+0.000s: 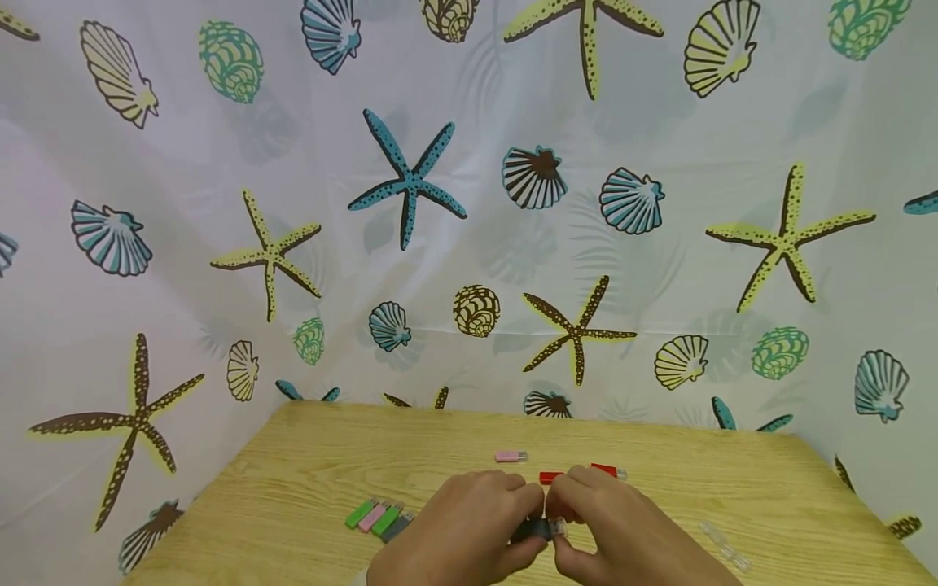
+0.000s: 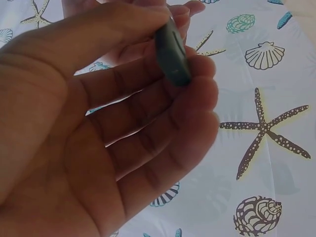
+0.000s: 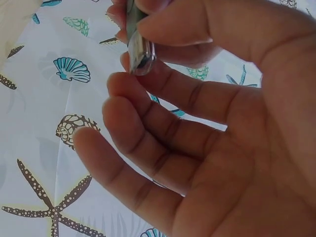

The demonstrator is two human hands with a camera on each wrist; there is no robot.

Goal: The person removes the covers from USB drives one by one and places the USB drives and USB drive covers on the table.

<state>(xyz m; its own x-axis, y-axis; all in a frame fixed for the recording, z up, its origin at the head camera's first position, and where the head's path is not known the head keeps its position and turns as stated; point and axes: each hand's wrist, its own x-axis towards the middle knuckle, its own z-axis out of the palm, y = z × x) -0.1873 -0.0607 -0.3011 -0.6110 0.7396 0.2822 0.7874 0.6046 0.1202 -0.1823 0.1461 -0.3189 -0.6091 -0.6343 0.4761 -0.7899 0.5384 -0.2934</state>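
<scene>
Both hands meet over the near middle of the wooden table (image 1: 293,488). Between them is a dark grey USB stick (image 1: 533,530) with a clear cap (image 1: 559,526) on its right end. My left hand (image 1: 469,529) pinches the dark body (image 2: 172,52) between thumb and fingers. My right hand (image 1: 623,533) pinches the clear cap end (image 3: 139,49) with thumb and forefinger. The other fingers of both hands are loosely spread.
A row of green, pink, green and grey sticks (image 1: 379,517) lies left of the hands. Beyond the hands lie a pink stick (image 1: 510,456) and two red ones (image 1: 607,470). Clear caps (image 1: 721,544) lie at right. A seashell-print curtain (image 1: 410,179) surrounds the table.
</scene>
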